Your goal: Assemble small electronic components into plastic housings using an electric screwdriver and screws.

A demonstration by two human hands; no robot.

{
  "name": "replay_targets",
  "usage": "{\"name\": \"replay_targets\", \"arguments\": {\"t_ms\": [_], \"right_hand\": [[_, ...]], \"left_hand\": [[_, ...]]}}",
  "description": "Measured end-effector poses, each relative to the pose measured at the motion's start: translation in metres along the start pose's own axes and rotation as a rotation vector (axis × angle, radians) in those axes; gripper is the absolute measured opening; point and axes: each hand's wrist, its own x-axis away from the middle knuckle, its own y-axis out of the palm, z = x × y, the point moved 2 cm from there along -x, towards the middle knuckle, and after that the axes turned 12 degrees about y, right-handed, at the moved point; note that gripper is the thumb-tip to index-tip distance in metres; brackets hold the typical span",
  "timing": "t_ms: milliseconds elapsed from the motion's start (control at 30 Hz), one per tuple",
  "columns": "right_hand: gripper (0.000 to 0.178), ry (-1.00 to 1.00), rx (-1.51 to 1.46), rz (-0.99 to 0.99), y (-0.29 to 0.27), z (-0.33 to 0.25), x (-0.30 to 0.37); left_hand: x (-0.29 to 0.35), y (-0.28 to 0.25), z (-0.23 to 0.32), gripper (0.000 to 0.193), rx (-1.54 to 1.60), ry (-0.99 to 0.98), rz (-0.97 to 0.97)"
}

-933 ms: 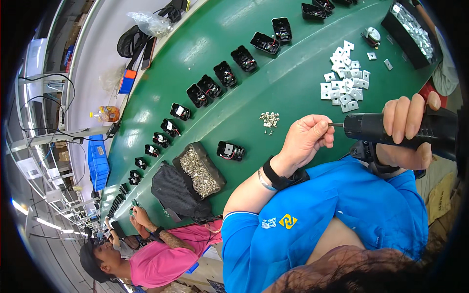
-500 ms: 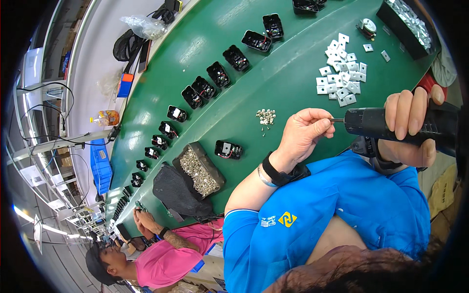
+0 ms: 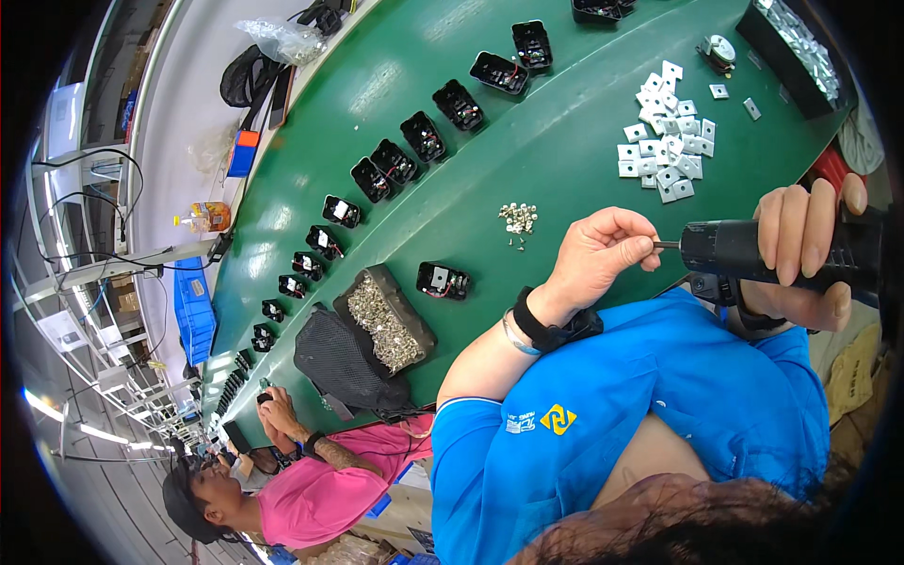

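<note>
Left hand [image 3: 603,252] is curled nearly closed, fingertips pinched at the metal bit of a black power screwdriver [image 3: 753,252]; whether a screw sits between them cannot be told. Right hand [image 3: 802,247] is wrapped around the screwdriver body, fingers closed over its top. The tool is held level, near the right edge of the view, above the near edge of the green table [image 3: 565,160], over the blue sleeve.

Just beyond the left hand: a small heap of loose screws [image 3: 517,217] on bare green surface, with open room all around it. Farther right: a cluster of white square plates [image 3: 667,148], and past them, at the table's far right corner, a black tray [image 3: 796,42] of metal parts.

Left of the left wrist: one black housing [image 3: 442,280] standing alone, beside a black tray of screws [image 3: 386,318] by the near edge. A row of black housings [image 3: 414,141] runs along the far edge, leaving a clear green strip down the middle.

Lower left: another person in a pink shirt [image 3: 311,490] at the table's end.
</note>
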Motion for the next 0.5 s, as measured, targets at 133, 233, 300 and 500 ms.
{"name": "replay_targets", "arguments": {"t_ms": [133,233,300,500], "right_hand": [[0.064,0.028,-0.056,0.016,-0.004,-0.001,0.001],[0.064,0.064,-0.065,0.028,-0.01,-0.004,0.002],[0.064,0.073,-0.055,0.025,-0.013,-0.005,0.003],[0.063,0.047,-0.018,0.01,-0.021,-0.011,0.006]], "left_hand": [[0.0,0.002,-0.001,0.016,0.039,-0.054,-0.067],[0.001,0.004,-0.002,0.019,0.003,-0.08,-0.123],[0.0,0.008,-0.001,0.02,-0.054,-0.076,-0.15],[-0.034,-0.006,0.015,0.029,-1.465,0.36,-0.185]]}}
